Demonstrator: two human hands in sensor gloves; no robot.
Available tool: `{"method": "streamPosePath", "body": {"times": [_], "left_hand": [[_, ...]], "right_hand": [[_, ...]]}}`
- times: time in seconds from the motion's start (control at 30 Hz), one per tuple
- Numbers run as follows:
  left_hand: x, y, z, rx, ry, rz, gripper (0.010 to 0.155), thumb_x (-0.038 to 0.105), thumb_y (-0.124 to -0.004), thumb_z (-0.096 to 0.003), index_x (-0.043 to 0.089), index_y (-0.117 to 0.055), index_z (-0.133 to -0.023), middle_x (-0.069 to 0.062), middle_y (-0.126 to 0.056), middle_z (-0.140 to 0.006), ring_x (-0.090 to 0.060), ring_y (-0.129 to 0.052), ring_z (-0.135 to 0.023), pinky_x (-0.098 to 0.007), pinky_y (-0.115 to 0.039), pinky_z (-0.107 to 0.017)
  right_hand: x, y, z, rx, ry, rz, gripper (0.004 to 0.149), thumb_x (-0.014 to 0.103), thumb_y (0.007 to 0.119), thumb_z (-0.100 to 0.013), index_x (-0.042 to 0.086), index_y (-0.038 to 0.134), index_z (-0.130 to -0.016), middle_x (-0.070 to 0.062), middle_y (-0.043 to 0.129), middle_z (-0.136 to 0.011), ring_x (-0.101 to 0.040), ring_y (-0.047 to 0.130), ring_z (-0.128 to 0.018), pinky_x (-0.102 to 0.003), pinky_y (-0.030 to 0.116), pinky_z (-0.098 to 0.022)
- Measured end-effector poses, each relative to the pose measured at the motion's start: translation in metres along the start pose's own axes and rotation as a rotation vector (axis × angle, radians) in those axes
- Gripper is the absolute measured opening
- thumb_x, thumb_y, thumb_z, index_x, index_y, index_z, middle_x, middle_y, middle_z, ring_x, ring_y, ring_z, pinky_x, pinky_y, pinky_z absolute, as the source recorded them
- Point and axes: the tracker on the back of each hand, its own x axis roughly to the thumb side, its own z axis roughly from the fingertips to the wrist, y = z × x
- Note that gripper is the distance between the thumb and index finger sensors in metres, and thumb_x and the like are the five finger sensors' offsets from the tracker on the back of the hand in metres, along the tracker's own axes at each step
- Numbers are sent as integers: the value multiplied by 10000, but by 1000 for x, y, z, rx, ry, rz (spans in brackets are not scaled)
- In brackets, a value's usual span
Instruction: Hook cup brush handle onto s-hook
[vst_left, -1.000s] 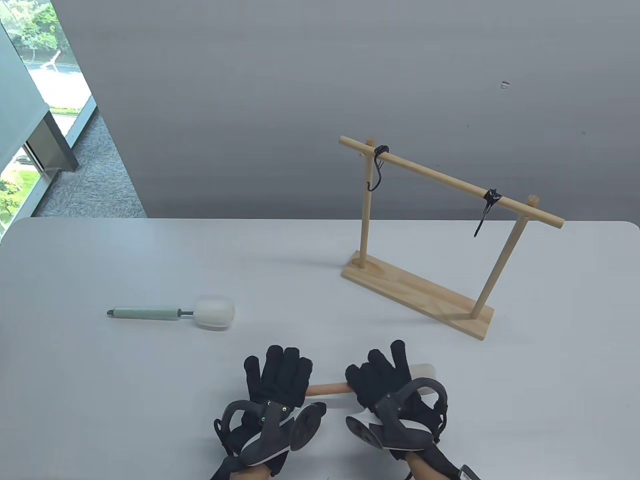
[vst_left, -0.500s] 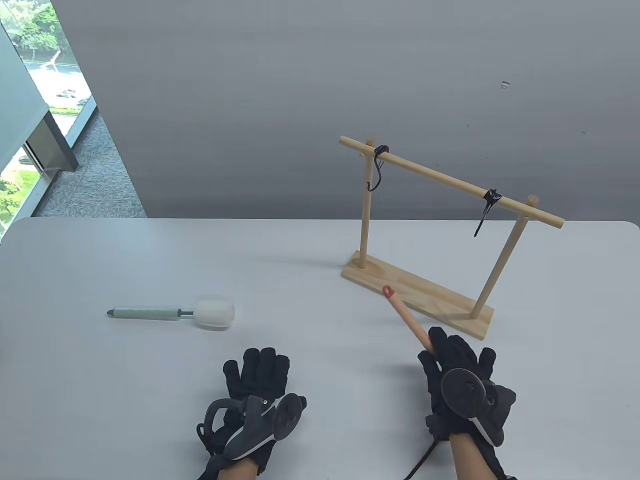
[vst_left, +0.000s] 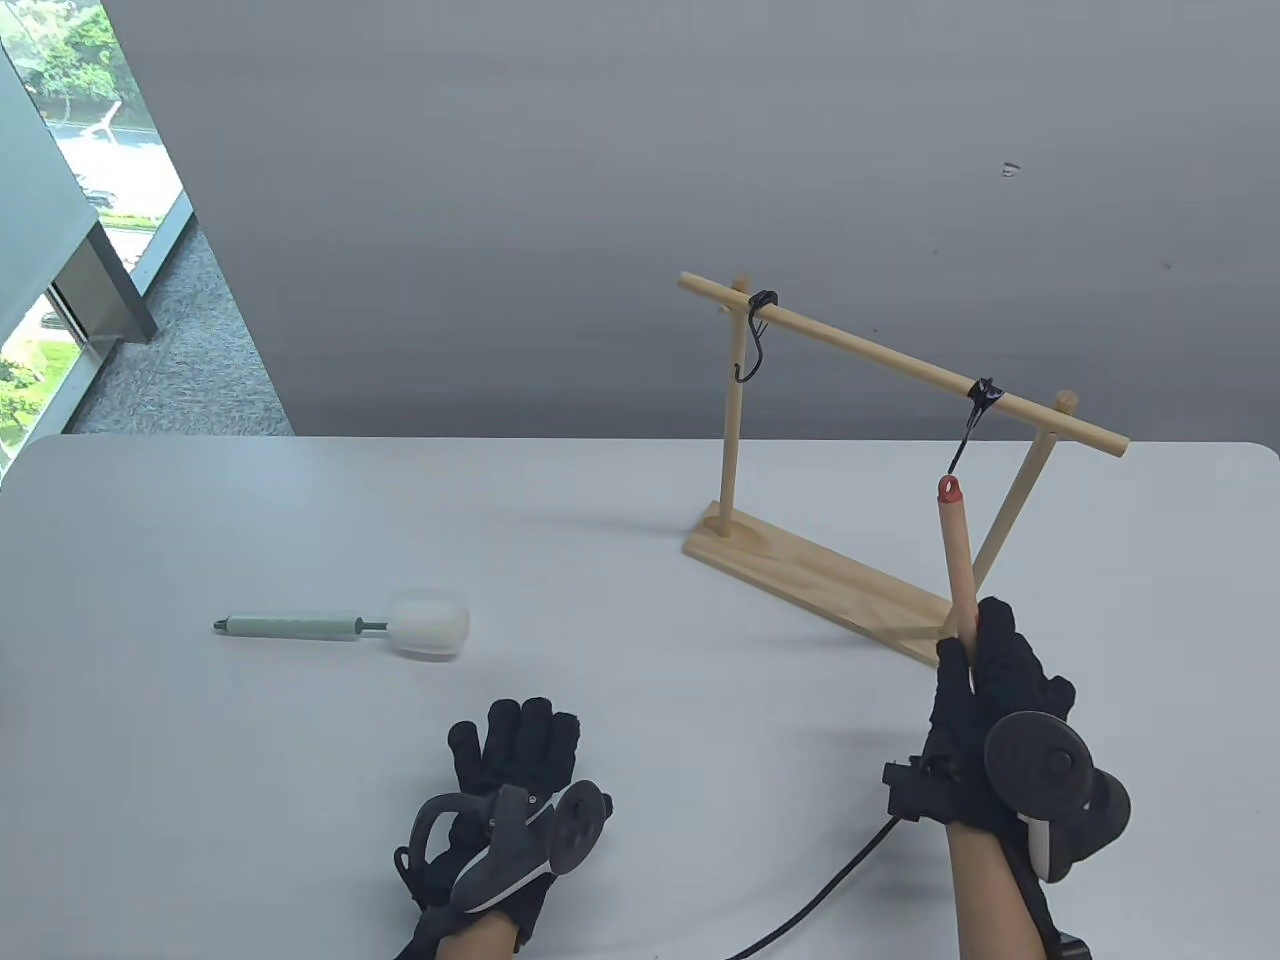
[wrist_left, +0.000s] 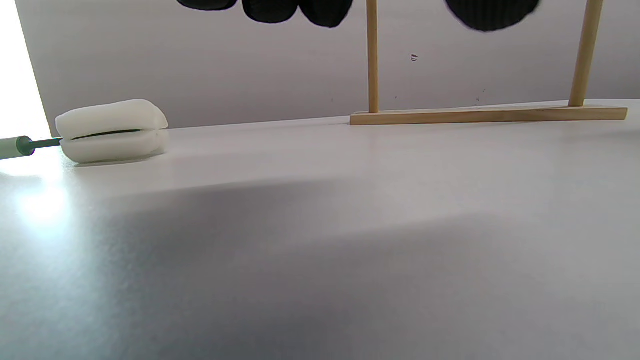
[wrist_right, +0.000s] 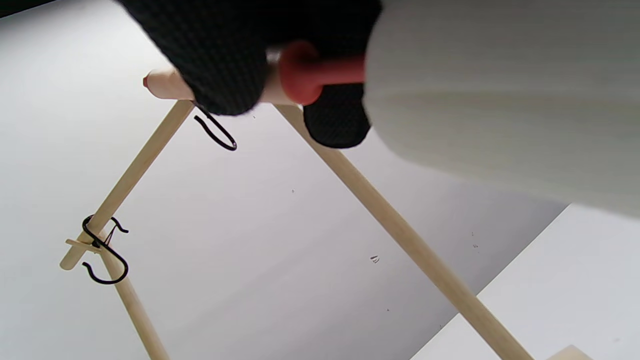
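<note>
A gloved right hand (vst_left: 990, 690) grips a wooden-handled cup brush (vst_left: 957, 560) upright, its red loop just below the black wire s-hook (vst_left: 968, 428) at two o'clock. The left hand (vst_left: 515, 760) rests spread flat on the white table (vst_left: 300, 800). Threading the loop likely needs a slight lift and steady tilt.

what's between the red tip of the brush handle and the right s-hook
Nothing: in the table view the red tip sits just under the right s-hook, only wall showing between them.

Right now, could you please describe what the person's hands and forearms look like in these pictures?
Both the left hand and the right hand wear black knit gloves covering the fingers. A dark grey tracker with a ring, a round disc and a white underside is strapped to the back of each. A black cable trails from the right glove. The forearms are bare, with no sleeves.
</note>
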Motion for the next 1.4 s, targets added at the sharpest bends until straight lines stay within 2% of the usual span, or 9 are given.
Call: {"method": "streamPosePath", "body": {"times": [0.23,0.73,0.97,1.4], "left_hand": [[1,0,0,-8,-7,3,805,658,-619,-439,197,-475,-1082,-154,-487,-1159,-470,-523,-1088,-714,-390,-708],[1,0,-1,-24,-9,-2,803,656,-620,-440,196,-478,-1082,-154,-492,-1157,-469,-526,-1087,-713,-392,-707],[2,0,-1,-32,-12,-8,802,657,-619,-440,197,-478,-1082,-156,-493,-1157,-469,-529,-1086,-713,-393,-707],[2,-1,-1,-61,-7,-24,802,657,-619,-440,197,-478,-1082,-154,-495,-1157,-469,-531,-1086,-712,-396,-707]], "right_hand": [[8,-5,-8,1,45,80,546,248,753,-514,58,621,-1008,-211,804,-870,-476,738,-854,-709,398,-618],[15,3,-18,45,76,184,546,237,753,-517,65,619,-1018,-213,798,-880,-478,725,-869,-710,381,-636],[8,9,-15,76,95,228,546,236,753,-517,66,623,-1019,-215,797,-883,-479,723,-872,-710,378,-640],[-6,21,-3,125,75,198,540,228,740,-514,62,622,-1014,-205,816,-872,-473,741,-865,-706,391,-636]]}}
